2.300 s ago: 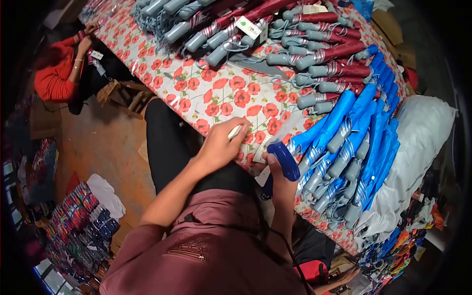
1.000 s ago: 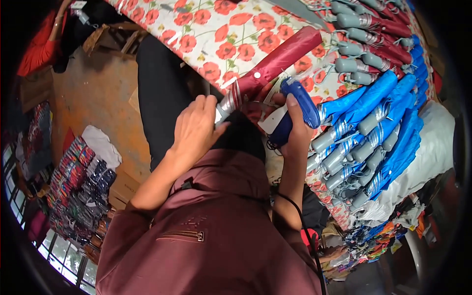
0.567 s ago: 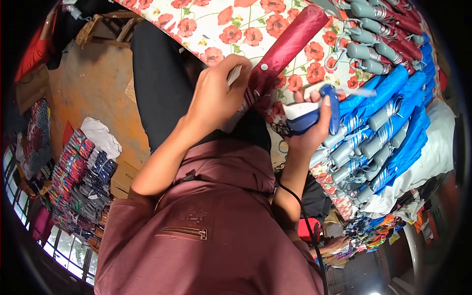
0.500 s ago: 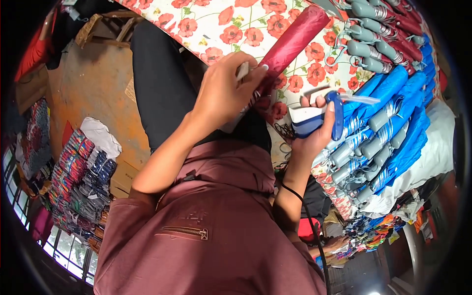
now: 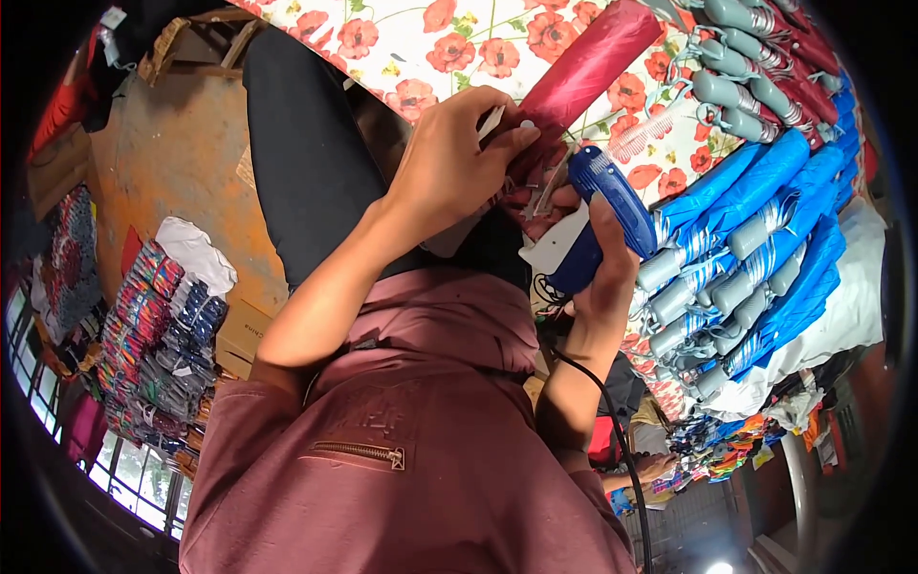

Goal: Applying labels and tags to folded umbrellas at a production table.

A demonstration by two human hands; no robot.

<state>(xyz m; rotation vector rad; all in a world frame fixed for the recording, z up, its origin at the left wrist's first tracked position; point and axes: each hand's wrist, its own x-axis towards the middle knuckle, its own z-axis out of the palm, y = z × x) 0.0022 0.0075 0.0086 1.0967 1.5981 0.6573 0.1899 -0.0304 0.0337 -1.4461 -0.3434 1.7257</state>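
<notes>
A folded red umbrella (image 5: 595,69) lies slanted across the flowered tablecloth, its near end over my lap. My left hand (image 5: 442,165) is closed at that near end, thumb pressed against the red cloth. A small white piece, perhaps a tag (image 5: 490,125), shows between its fingers. My right hand (image 5: 608,263) is wrapped around a blue and white tagging gun (image 5: 612,199), close beside the umbrella's near end. From the gun sticks a clear comb-like strip of fasteners (image 5: 643,141). The gun's tip is partly hidden, so I cannot tell whether it touches the umbrella.
Several blue folded umbrellas (image 5: 755,206) with grey handles lie at the right of the table (image 5: 411,62). More red ones (image 5: 808,86) are stacked behind them. White sheeting (image 5: 846,287) is at the right edge. Patterned bundles (image 5: 143,330) stand on the floor at left.
My right hand has brought the tagging gun left and turned it, closer to my left hand and the umbrella. My left hand stays at the umbrella's near end.
</notes>
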